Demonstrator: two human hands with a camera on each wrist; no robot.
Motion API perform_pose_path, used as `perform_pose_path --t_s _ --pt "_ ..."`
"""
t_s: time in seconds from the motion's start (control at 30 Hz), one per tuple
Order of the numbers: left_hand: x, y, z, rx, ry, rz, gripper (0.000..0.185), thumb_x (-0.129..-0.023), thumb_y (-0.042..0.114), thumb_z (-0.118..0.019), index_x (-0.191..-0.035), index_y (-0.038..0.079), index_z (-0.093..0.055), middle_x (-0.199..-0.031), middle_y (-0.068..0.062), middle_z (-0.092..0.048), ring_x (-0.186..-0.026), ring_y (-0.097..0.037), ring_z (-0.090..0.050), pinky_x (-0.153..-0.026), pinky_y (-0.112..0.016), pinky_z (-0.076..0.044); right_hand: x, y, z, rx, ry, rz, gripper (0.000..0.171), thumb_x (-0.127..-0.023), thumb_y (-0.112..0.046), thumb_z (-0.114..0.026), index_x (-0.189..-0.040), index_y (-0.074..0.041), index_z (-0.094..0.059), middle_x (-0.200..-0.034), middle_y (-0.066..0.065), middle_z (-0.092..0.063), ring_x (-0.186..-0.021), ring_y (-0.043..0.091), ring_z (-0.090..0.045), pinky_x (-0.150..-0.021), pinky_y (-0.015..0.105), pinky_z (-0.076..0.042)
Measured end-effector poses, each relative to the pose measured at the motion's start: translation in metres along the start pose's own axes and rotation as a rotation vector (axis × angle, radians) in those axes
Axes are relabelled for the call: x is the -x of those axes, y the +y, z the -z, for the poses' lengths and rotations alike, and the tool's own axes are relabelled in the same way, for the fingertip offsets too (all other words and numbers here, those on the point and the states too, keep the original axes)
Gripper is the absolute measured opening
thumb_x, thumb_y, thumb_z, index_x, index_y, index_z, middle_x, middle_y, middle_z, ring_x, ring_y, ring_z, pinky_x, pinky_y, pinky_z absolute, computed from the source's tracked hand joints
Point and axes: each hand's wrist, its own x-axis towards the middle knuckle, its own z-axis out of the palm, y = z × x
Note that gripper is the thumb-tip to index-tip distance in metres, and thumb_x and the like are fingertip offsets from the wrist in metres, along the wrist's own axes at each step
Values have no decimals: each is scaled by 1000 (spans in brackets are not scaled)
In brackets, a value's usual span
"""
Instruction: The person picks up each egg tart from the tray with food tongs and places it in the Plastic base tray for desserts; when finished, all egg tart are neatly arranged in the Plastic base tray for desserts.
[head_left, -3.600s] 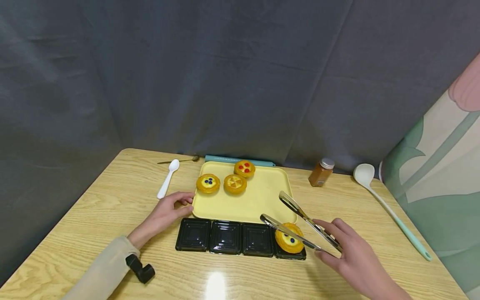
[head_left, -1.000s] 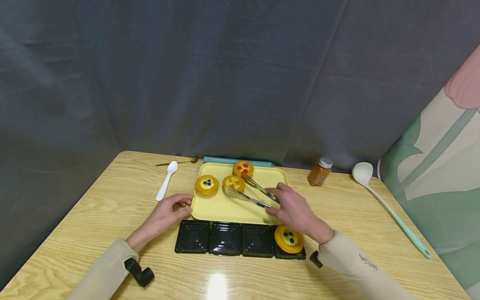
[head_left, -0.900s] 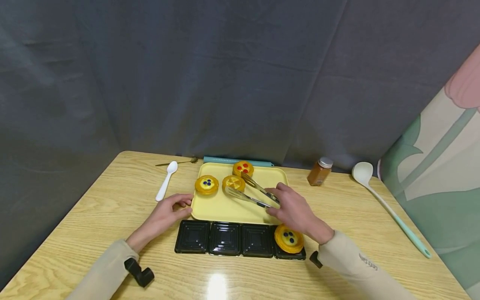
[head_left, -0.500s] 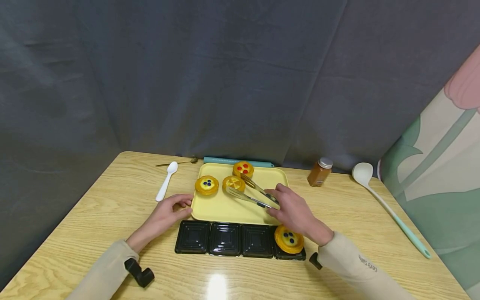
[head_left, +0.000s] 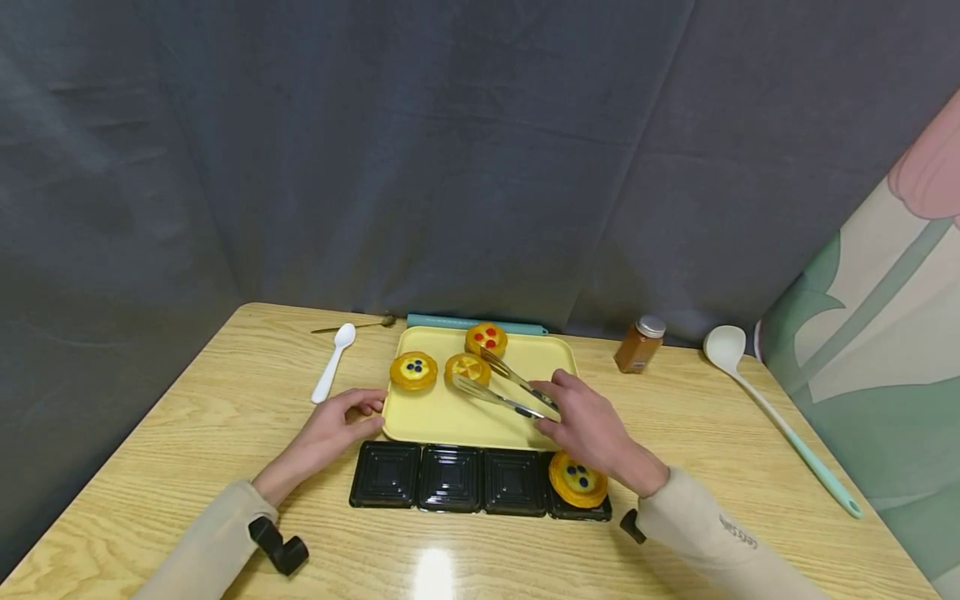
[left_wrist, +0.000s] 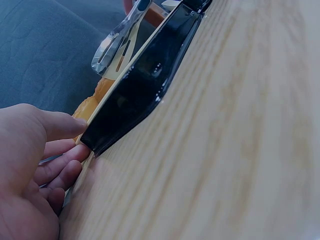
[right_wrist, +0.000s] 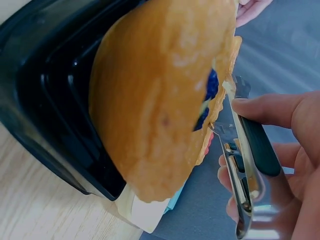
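I hold the tongs [head_left: 501, 385] pinched in my right hand [head_left: 588, 429], their open tips straddling the middle tart [head_left: 467, 367] up-left of my fingers.

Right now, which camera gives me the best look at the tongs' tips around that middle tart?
The head view: the tongs reach from the right hand with tips either side of the middle tart on the yellow tray. The right wrist view shows only their handle; the left wrist view a blurred tip.

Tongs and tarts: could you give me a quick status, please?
Right hand grips tongs, tips straddling middle tart. Left hand steadies yellow tray. Nothing blocking.
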Motion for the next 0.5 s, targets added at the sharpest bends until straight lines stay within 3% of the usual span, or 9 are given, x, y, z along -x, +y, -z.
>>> perform_pose_path --t_s 0.5 --pt "1 2 1 2 -10 2 39 -92 9 -74 -128 -5 -65 -106 -5 -68 -100 -23 -61 -92 -43 -50 14 -2 7 -12 39 9 48 -84 -15 -81 -129 -4 -68 -89 4 -51 -73 14 -42 -60 27 -37"
